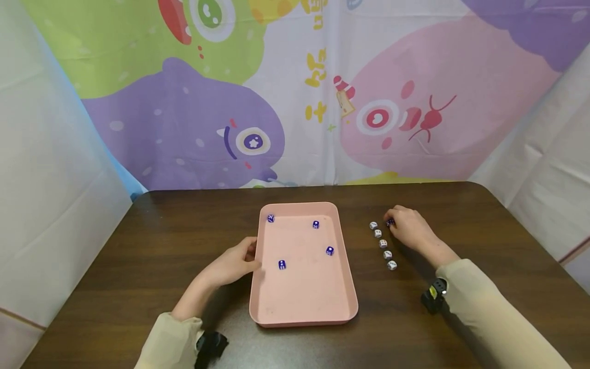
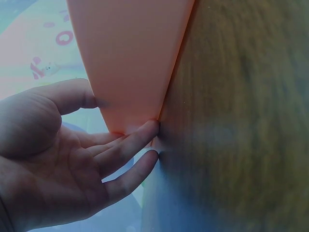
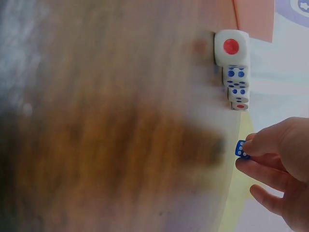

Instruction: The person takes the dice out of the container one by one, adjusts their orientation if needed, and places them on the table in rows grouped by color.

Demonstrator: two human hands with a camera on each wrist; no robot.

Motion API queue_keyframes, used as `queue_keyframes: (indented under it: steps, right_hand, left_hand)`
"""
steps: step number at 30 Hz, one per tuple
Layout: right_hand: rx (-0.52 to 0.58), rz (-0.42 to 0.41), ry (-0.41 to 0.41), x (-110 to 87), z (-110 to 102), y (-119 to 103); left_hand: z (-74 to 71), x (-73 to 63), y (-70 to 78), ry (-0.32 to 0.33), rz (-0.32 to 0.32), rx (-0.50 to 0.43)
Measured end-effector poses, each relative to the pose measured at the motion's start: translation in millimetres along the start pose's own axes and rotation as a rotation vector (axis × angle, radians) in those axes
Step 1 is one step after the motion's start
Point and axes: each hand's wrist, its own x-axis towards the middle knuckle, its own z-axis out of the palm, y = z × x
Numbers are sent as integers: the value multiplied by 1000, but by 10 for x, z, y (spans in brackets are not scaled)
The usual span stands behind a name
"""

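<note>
My left hand [image 1: 234,264] holds the left edge of a shallow pink tray [image 1: 304,307]. In the left wrist view its thumb touches the rim and its fingertips meet the wall's lower edge by the table. Several blue dice lie spread in the tray, among them a die [image 1: 282,265] toward the left and another die [image 1: 330,250] near the right wall. Right of the tray, my right hand [image 1: 409,225] pinches a blue die [image 3: 242,149] between thumb and fingers, beside the far end of a row of white dice [image 1: 383,244]. Its other fingers are loosely bent.
The dark wooden table [image 1: 184,220] carries the tray near its middle. A printed cartoon curtain [image 1: 299,164] hangs behind the far edge, and pale fabric [image 1: 60,169] hangs at both sides. Each wrist wears a black device [image 1: 433,296].
</note>
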Motion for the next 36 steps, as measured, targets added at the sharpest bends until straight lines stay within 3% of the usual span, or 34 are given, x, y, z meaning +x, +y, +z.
queue_keyframes:
  steps: [20, 28, 36]
  right_hand:
    - [-69, 28, -75, 28, -16, -15]
    - [-85, 47, -11, 12, -85, -228]
    - [-37, -66, 59, 58, -145, -572]
  left_hand:
    - [-12, -1, 1, -6, -11, 5]
    - [8, -13, -13, -11, -13, 1]
    - [-20, 9, 3, -16, -4, 30]
